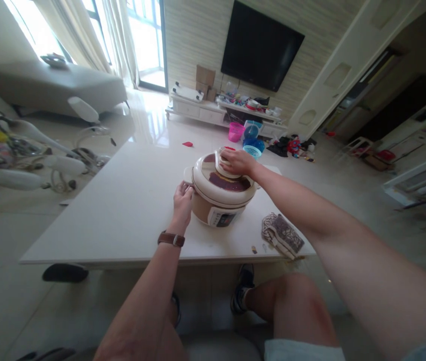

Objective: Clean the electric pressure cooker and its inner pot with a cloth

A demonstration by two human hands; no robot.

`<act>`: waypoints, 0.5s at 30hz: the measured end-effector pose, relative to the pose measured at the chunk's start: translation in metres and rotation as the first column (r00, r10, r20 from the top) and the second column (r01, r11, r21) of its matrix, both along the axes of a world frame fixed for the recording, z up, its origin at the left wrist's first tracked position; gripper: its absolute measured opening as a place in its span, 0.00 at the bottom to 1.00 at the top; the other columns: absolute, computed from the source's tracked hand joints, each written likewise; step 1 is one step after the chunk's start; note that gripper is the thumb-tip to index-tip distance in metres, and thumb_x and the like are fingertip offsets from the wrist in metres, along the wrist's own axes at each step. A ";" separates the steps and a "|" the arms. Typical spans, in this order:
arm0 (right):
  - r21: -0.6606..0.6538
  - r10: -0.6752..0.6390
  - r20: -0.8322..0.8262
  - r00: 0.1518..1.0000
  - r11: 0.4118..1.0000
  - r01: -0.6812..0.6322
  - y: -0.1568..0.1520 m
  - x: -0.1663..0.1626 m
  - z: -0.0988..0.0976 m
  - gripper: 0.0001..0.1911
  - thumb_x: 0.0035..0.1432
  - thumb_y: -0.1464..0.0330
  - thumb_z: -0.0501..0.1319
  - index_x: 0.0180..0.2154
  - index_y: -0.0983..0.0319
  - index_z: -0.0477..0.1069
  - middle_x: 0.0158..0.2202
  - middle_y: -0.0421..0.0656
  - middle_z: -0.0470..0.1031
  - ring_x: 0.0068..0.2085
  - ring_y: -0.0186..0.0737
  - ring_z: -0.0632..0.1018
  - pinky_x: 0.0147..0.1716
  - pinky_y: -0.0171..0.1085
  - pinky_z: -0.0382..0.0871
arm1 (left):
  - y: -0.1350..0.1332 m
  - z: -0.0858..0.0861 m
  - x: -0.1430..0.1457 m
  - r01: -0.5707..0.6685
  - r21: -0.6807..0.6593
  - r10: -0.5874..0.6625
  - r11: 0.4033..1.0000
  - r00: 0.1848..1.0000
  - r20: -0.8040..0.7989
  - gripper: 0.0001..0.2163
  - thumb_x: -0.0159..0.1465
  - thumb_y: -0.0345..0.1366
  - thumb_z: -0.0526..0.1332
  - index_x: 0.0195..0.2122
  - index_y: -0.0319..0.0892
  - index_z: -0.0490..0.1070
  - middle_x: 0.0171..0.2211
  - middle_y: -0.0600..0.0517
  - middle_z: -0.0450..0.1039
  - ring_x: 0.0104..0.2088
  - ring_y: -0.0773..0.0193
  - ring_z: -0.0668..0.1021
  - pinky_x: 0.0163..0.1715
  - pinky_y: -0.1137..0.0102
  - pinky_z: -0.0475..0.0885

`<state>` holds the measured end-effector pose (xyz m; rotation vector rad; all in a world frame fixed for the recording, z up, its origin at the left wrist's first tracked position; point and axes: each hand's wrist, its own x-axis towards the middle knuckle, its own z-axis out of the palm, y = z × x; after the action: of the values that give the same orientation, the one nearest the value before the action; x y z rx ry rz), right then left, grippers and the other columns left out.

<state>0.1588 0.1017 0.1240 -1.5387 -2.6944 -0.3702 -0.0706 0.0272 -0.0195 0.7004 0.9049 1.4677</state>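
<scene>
A cream and brown electric pressure cooker [202,206] stands upright on the white table [123,210], its panel facing me. On top sits its lid [201,183], with a dark reddish-brown centre and a raised cream handle. My right hand [239,164] is closed over that handle, fingers wrapped round it. At the cooker's left side my left hand [183,200] grips the side handle [188,175], thumb and fingers closed on it. A folded brown and white patterned cloth [282,234] lies on the table to the right of the cooker.
Small scraps [254,249] lie near the table's front edge. Beyond the table are a pink basket [236,131], a light blue basket [252,151] and a cluttered low TV cabinet [201,111]. A white-shaded lamp [17,178] is at the left.
</scene>
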 end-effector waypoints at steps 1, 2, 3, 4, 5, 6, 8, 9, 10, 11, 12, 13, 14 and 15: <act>0.008 -0.004 -0.002 1.000 1.000 0.004 0.005 0.001 -0.001 0.19 0.73 0.58 0.56 0.56 0.62 0.74 0.59 0.53 0.79 0.50 0.53 0.80 0.42 0.42 0.63 | 0.000 0.000 0.001 0.016 0.012 -0.016 1.000 1.000 0.000 0.26 0.67 0.29 0.64 0.66 0.44 0.70 0.69 0.40 0.71 0.69 0.57 0.74 0.69 0.61 0.67; 0.017 -0.005 0.003 1.000 1.000 0.005 0.009 0.002 -0.002 0.19 0.73 0.58 0.55 0.56 0.62 0.74 0.59 0.54 0.78 0.50 0.53 0.80 0.42 0.42 0.63 | 0.001 0.000 0.002 0.031 0.020 -0.031 0.999 1.000 -0.004 0.26 0.67 0.29 0.64 0.67 0.44 0.69 0.70 0.40 0.71 0.69 0.57 0.73 0.70 0.60 0.66; 0.024 -0.003 0.013 1.000 1.000 0.002 0.014 0.003 -0.002 0.20 0.73 0.58 0.55 0.56 0.62 0.74 0.59 0.54 0.78 0.50 0.53 0.80 0.43 0.42 0.63 | 0.002 -0.001 0.004 0.046 0.026 -0.046 0.999 0.999 -0.010 0.27 0.66 0.29 0.64 0.68 0.44 0.69 0.70 0.40 0.70 0.70 0.56 0.72 0.71 0.60 0.65; 0.028 0.004 0.027 1.000 1.000 -0.005 0.018 0.004 -0.001 0.20 0.74 0.58 0.54 0.56 0.63 0.74 0.59 0.54 0.78 0.50 0.53 0.80 0.43 0.42 0.63 | 0.003 -0.002 0.005 0.061 0.029 -0.061 0.998 0.998 -0.018 0.28 0.65 0.28 0.65 0.68 0.44 0.69 0.71 0.40 0.69 0.71 0.55 0.71 0.71 0.60 0.65; 0.026 0.017 0.041 0.999 0.999 -0.018 0.023 0.004 0.000 0.21 0.75 0.57 0.53 0.56 0.63 0.74 0.59 0.54 0.78 0.50 0.53 0.80 0.43 0.42 0.63 | 0.005 -0.003 0.007 0.074 0.028 -0.073 0.997 0.997 -0.029 0.29 0.64 0.28 0.65 0.68 0.44 0.70 0.72 0.40 0.68 0.71 0.55 0.71 0.72 0.60 0.64; 0.019 0.034 0.052 0.998 0.999 -0.035 0.026 0.004 0.002 0.22 0.75 0.57 0.52 0.56 0.62 0.74 0.59 0.54 0.78 0.51 0.53 0.80 0.44 0.43 0.63 | 0.006 -0.004 0.008 0.085 0.024 -0.083 0.996 0.996 -0.040 0.30 0.63 0.28 0.65 0.68 0.44 0.70 0.72 0.41 0.67 0.72 0.54 0.70 0.72 0.60 0.64; -0.005 0.069 0.057 0.996 0.998 -0.069 0.030 0.002 0.007 0.22 0.76 0.57 0.51 0.57 0.61 0.75 0.59 0.54 0.78 0.53 0.54 0.78 0.47 0.44 0.64 | 0.007 -0.006 0.012 0.103 0.007 -0.102 0.995 0.993 -0.060 0.31 0.62 0.27 0.65 0.68 0.44 0.71 0.71 0.41 0.68 0.72 0.54 0.70 0.72 0.60 0.64; -0.004 0.069 0.037 0.997 0.998 -0.069 0.028 0.001 0.010 0.22 0.76 0.57 0.51 0.58 0.61 0.75 0.58 0.54 0.78 0.55 0.55 0.77 0.50 0.45 0.64 | 0.007 -0.007 0.014 0.111 -0.002 -0.111 0.994 0.992 -0.066 0.31 0.62 0.27 0.65 0.68 0.43 0.71 0.70 0.42 0.70 0.71 0.54 0.71 0.71 0.60 0.64; 0.012 0.051 -0.007 0.999 0.999 -0.051 0.022 0.001 0.010 0.22 0.76 0.58 0.51 0.59 0.61 0.74 0.59 0.54 0.78 0.58 0.56 0.76 0.53 0.47 0.64 | 0.007 -0.007 0.016 0.116 -0.010 -0.116 0.993 0.991 -0.070 0.31 0.61 0.27 0.64 0.68 0.44 0.71 0.69 0.43 0.71 0.71 0.54 0.72 0.71 0.60 0.65; 0.046 0.015 -0.080 0.997 0.999 -0.011 0.012 0.000 0.009 0.23 0.76 0.58 0.50 0.60 0.60 0.73 0.60 0.54 0.77 0.60 0.57 0.74 0.56 0.49 0.63 | 0.007 -0.007 0.017 0.117 -0.019 -0.119 0.993 0.990 -0.075 0.32 0.61 0.27 0.64 0.68 0.44 0.71 0.68 0.44 0.72 0.70 0.55 0.72 0.71 0.60 0.65; 0.095 -0.041 -0.191 0.981 0.994 0.060 -0.002 0.001 0.004 0.24 0.76 0.57 0.49 0.62 0.60 0.72 0.62 0.55 0.75 0.62 0.58 0.73 0.59 0.51 0.62 | 0.006 -0.007 0.018 0.117 -0.027 -0.119 0.993 0.990 -0.078 0.32 0.61 0.27 0.64 0.69 0.45 0.71 0.68 0.45 0.73 0.69 0.56 0.73 0.71 0.60 0.65; 0.146 -0.095 -0.334 0.938 0.978 0.151 -0.021 0.003 -0.005 0.25 0.76 0.57 0.47 0.64 0.59 0.70 0.64 0.55 0.74 0.64 0.58 0.71 0.61 0.52 0.62 | 0.004 -0.007 0.018 0.117 -0.033 -0.119 0.993 0.990 -0.080 0.33 0.60 0.27 0.64 0.69 0.45 0.71 0.67 0.45 0.73 0.69 0.56 0.73 0.71 0.61 0.65; 0.184 -0.143 -0.493 0.858 0.947 0.264 -0.042 0.007 -0.017 0.26 0.76 0.58 0.45 0.64 0.59 0.69 0.64 0.55 0.73 0.65 0.57 0.70 0.62 0.53 0.63 | 0.003 -0.007 0.019 0.118 -0.039 -0.121 0.992 0.989 -0.082 0.33 0.60 0.27 0.64 0.69 0.45 0.71 0.67 0.45 0.74 0.69 0.56 0.73 0.71 0.61 0.65; 0.189 -0.176 -0.649 0.740 0.905 0.381 -0.066 0.012 -0.034 0.26 0.75 0.58 0.44 0.64 0.60 0.68 0.64 0.56 0.73 0.65 0.56 0.70 0.62 0.53 0.65 | 0.001 -0.006 0.019 0.120 -0.044 -0.123 0.992 0.989 -0.083 0.33 0.60 0.27 0.64 0.69 0.45 0.71 0.66 0.45 0.75 0.68 0.56 0.74 0.70 0.61 0.66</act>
<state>0.1704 0.0356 0.0901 -1.6086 -1.8056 -0.2184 -0.0511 0.0281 -0.0259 0.7812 0.9378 1.3168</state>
